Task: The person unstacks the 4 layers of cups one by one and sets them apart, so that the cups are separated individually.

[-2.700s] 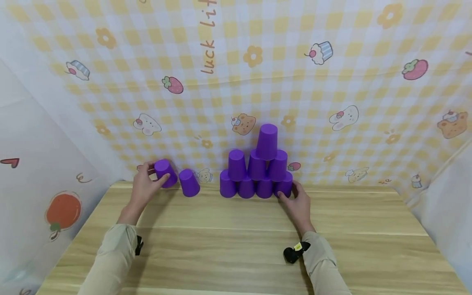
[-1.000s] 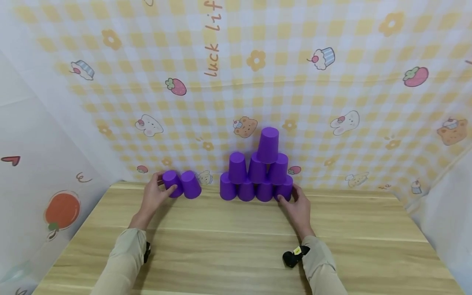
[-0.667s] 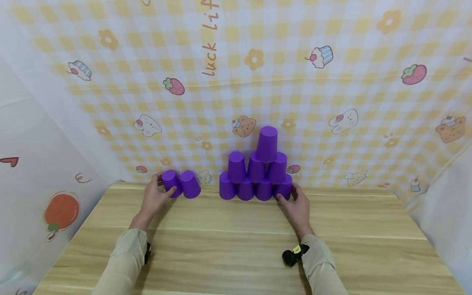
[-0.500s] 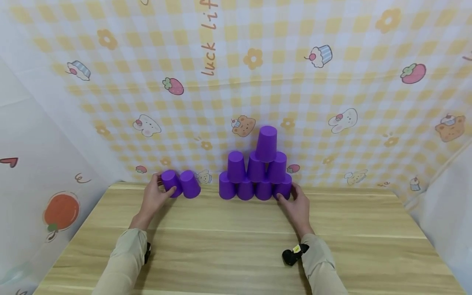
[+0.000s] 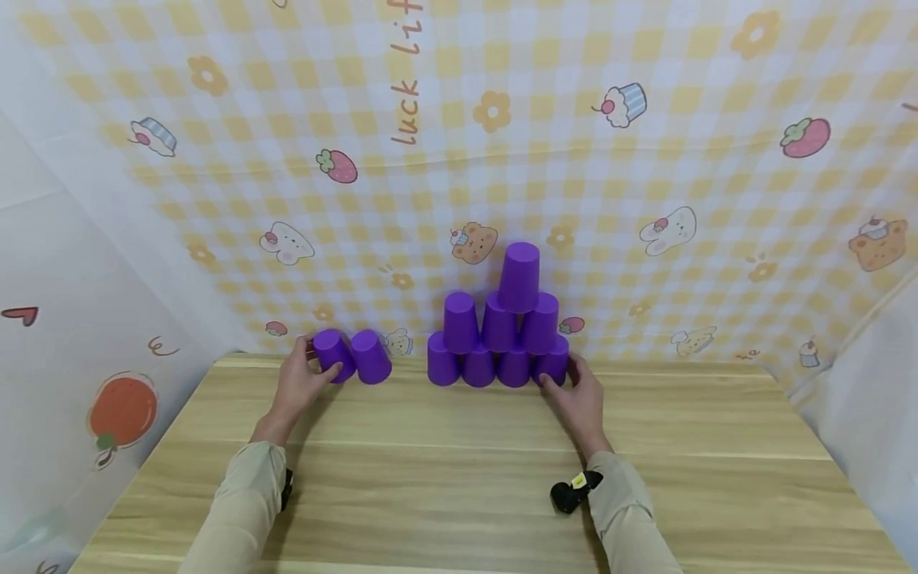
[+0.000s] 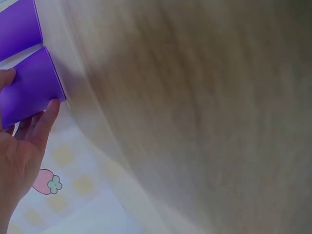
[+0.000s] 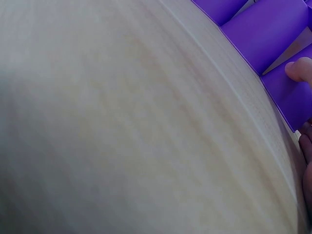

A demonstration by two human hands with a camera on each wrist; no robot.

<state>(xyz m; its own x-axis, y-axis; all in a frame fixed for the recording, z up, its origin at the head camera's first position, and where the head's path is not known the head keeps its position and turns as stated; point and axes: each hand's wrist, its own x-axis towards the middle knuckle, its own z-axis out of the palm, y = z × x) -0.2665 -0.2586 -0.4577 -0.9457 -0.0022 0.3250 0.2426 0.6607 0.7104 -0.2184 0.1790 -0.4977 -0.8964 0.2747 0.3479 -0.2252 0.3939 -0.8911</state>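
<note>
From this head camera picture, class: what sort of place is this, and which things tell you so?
Probably a small staged tabletop corner, not a lived-in room: a wooden table, a checked cartoon backdrop hung behind it, and upturned purple cups stacked in a pyramid, with nothing else about.

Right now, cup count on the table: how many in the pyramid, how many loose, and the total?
Purple cups in the pyramid: 8 (4 bottom, 3 middle, 1 top); right hand grips the bottom right cup.
Loose purple cups left of it: 2; left hand grips the leftmost cup, the other cup touching it.
Total: 10
</note>
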